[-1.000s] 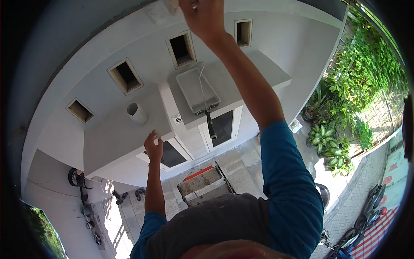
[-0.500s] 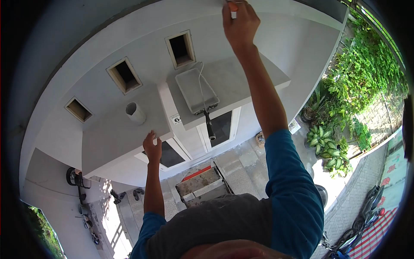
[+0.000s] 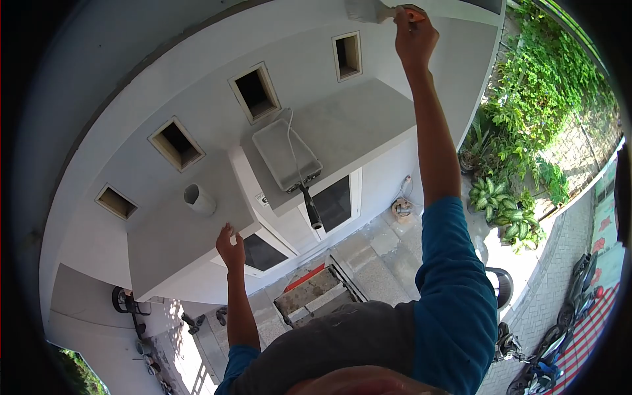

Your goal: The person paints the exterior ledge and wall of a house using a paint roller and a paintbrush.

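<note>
Raised high at the top of the view, my right hand (image 3: pixel 416 43) is closed around the orange handle of a paintbrush (image 3: pixel 368 9). The brush's wide, pale bristle end points left, against the upper part of the wall. My left hand (image 3: pixel 230 248) holds nothing; its fingers are apart, at the front edge of the grey ledge (image 3: pixel 178 230). Just behind it on the ledge stands a white cylindrical container (image 3: pixel 201 200). A paint tray (image 3: pixel 283 158) sits farther right, with a paint roller (image 3: pixel 309 205) lying in it, its dark handle hanging over the front edge.
Several square openings (image 3: pixel 255 92) with pale frames pierce the wall. Below the ledge are white-framed dark panels (image 3: pixel 330 205). A low rectangular trough (image 3: pixel 316 293) lies on the paving near my body. Plants (image 3: pixel 507 214) and parked motorcycles (image 3: pixel 559 322) are at the right.
My right hand has moved right with the paintbrush, and the bristle end has come into view. The view has shifted, showing another wall opening. My left hand stays by the ledge edge.
</note>
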Demonstrator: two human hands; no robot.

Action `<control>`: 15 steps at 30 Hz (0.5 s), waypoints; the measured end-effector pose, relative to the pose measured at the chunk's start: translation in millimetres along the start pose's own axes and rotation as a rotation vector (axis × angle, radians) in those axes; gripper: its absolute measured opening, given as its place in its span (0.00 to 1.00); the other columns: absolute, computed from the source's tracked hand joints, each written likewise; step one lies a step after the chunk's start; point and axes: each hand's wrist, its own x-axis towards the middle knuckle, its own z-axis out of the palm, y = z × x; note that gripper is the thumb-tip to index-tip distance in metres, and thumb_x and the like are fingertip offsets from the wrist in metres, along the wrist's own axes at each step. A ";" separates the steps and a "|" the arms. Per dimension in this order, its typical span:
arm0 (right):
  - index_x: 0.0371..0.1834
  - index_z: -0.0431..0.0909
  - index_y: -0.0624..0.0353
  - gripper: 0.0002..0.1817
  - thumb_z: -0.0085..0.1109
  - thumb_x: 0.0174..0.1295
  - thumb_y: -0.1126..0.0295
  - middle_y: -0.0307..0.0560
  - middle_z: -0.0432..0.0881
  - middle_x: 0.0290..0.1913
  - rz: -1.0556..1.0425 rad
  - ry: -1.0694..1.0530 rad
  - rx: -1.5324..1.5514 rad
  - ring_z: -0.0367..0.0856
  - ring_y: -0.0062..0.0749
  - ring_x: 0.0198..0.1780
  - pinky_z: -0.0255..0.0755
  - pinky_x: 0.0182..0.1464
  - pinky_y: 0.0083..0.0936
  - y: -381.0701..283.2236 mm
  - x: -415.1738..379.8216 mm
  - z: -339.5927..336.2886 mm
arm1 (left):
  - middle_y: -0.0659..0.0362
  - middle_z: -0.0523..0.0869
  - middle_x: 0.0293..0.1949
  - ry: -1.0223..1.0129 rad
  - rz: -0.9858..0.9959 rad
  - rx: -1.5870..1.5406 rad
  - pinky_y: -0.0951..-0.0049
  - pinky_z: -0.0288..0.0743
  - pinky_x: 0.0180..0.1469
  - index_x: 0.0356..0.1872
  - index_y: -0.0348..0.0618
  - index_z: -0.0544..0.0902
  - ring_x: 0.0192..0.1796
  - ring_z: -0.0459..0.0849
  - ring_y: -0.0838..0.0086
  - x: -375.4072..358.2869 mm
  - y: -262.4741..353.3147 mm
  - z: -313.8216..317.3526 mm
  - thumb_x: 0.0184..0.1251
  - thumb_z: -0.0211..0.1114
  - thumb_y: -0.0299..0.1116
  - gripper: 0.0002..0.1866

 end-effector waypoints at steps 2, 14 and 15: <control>0.39 0.86 0.59 0.10 0.65 0.66 0.64 0.44 0.88 0.28 -0.046 0.144 -0.264 0.88 0.27 0.31 0.80 0.36 0.24 57.1 27.9 -32.6 | 0.49 0.84 0.61 0.000 -0.030 0.049 0.53 0.63 0.71 0.56 0.34 0.82 0.68 0.76 0.53 -2.7 6.1 -2.7 0.64 0.66 0.29 0.19; 0.40 0.82 0.64 0.05 0.66 0.62 0.79 0.51 0.88 0.37 -0.264 -0.007 0.086 0.88 0.33 0.34 0.80 0.39 0.23 -68.7 -69.9 44.4 | 0.47 0.83 0.62 0.027 -0.026 0.056 0.53 0.62 0.72 0.54 0.33 0.83 0.68 0.76 0.52 -3.5 4.3 1.8 0.64 0.64 0.29 0.18; 0.41 0.82 0.65 0.06 0.66 0.61 0.79 0.49 0.89 0.37 -0.242 -0.071 0.243 0.88 0.30 0.33 0.79 0.38 0.21 -96.9 -88.0 53.7 | 0.47 0.83 0.62 0.025 -0.025 0.058 0.53 0.62 0.72 0.54 0.33 0.83 0.68 0.76 0.52 -1.9 3.1 0.0 0.64 0.64 0.29 0.18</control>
